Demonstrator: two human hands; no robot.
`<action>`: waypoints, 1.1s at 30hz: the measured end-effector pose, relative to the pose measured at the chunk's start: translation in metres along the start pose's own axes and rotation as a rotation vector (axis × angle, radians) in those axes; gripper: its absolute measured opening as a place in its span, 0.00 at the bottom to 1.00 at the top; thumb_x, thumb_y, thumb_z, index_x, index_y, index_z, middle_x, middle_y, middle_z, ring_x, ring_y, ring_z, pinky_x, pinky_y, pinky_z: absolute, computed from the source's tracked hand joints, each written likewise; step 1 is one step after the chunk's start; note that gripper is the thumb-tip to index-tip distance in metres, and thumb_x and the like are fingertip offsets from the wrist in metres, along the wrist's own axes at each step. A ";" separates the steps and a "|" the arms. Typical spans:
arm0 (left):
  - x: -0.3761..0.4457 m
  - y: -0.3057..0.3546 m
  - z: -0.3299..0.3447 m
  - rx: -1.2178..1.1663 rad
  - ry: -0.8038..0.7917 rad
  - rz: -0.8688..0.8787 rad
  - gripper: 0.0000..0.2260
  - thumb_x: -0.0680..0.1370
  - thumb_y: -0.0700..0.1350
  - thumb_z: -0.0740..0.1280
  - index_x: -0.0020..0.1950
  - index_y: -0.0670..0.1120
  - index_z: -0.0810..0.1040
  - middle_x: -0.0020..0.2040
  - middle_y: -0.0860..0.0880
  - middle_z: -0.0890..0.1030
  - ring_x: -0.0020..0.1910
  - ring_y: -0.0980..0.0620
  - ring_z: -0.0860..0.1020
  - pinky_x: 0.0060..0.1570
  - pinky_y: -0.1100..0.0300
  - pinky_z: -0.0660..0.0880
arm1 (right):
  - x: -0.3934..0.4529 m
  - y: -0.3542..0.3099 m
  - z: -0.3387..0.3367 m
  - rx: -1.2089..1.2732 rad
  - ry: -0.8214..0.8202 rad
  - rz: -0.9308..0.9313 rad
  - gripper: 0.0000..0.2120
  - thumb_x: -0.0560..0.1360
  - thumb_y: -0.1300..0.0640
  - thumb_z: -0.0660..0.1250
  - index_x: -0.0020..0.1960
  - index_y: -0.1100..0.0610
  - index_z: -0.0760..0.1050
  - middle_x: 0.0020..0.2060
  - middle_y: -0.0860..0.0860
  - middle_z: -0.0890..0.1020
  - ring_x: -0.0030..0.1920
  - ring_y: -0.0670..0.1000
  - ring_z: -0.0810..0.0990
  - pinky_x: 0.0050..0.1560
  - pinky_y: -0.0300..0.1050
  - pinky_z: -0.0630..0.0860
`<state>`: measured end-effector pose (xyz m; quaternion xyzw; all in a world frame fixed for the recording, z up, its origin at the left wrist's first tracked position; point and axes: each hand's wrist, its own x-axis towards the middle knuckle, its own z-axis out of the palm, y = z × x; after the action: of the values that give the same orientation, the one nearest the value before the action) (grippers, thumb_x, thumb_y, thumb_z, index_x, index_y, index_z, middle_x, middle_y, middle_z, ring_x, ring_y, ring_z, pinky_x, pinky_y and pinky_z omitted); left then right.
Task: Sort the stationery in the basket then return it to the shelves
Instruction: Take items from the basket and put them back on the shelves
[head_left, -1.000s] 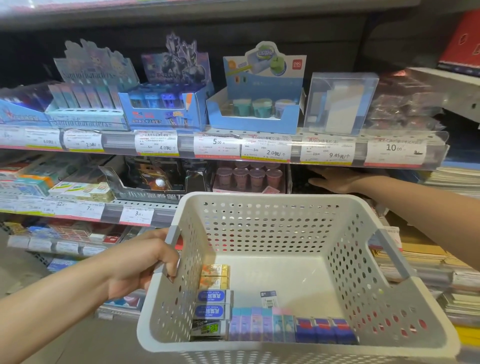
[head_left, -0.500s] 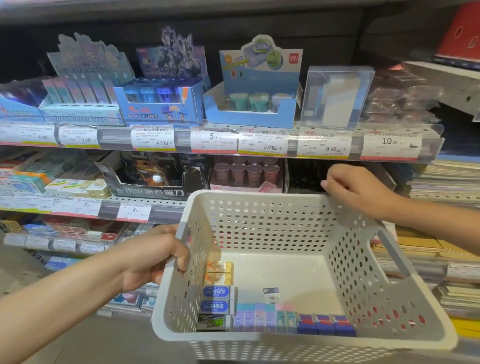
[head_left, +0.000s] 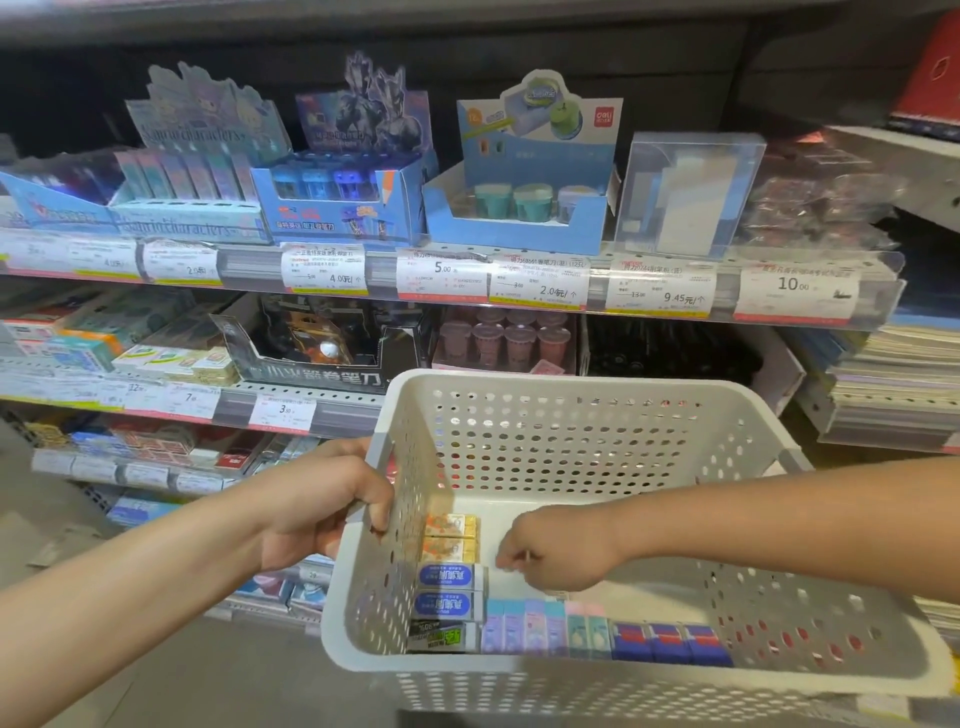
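Observation:
My left hand grips the grey left handle of a white perforated basket held in front of the shelves. Along the basket's left wall lie two yellow erasers, two blue-labelled white erasers and a black-and-green one. Across the near wall runs a row of pastel erasers, then dark blue ones. My right hand is down inside the basket, fingers curled towards the floor beside the blue-labelled erasers. Whatever is under its fingertips is hidden.
The top shelf carries sharpener display boxes and a clear box, with price tags along its edge. The middle shelf holds eraser boxes, a dark display box and pink cups. Stacked notebooks fill the right side.
My right hand left the middle shelf, passed over the basket's far rim and dropped inside to the floor, covering the small loose pack. My left hand kept hold of the handle.

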<state>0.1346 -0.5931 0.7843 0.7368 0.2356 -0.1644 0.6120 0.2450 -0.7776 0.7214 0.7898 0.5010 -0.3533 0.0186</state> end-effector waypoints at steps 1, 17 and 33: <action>-0.001 0.000 -0.002 -0.002 0.004 0.004 0.27 0.54 0.33 0.63 0.54 0.41 0.77 0.29 0.42 0.76 0.25 0.49 0.75 0.27 0.62 0.72 | 0.006 -0.004 0.001 -0.010 -0.013 0.010 0.16 0.77 0.68 0.53 0.58 0.60 0.75 0.51 0.52 0.76 0.54 0.55 0.72 0.49 0.43 0.71; -0.010 -0.008 -0.071 0.010 0.007 0.037 0.23 0.54 0.34 0.62 0.49 0.40 0.78 0.30 0.43 0.75 0.29 0.48 0.72 0.30 0.62 0.68 | 0.055 -0.062 -0.015 0.164 -0.029 0.166 0.23 0.76 0.71 0.51 0.68 0.61 0.71 0.59 0.57 0.77 0.33 0.41 0.76 0.24 0.27 0.64; -0.010 -0.018 -0.205 0.045 -0.123 0.101 0.16 0.62 0.28 0.61 0.43 0.43 0.76 0.32 0.41 0.75 0.25 0.48 0.71 0.20 0.70 0.64 | 0.146 -0.156 -0.044 0.494 0.177 0.325 0.08 0.71 0.54 0.72 0.45 0.56 0.75 0.34 0.52 0.74 0.29 0.46 0.68 0.28 0.37 0.64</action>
<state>0.1071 -0.3909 0.8148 0.7498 0.1564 -0.1834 0.6162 0.1795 -0.5699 0.7211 0.8679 0.2670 -0.3866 -0.1613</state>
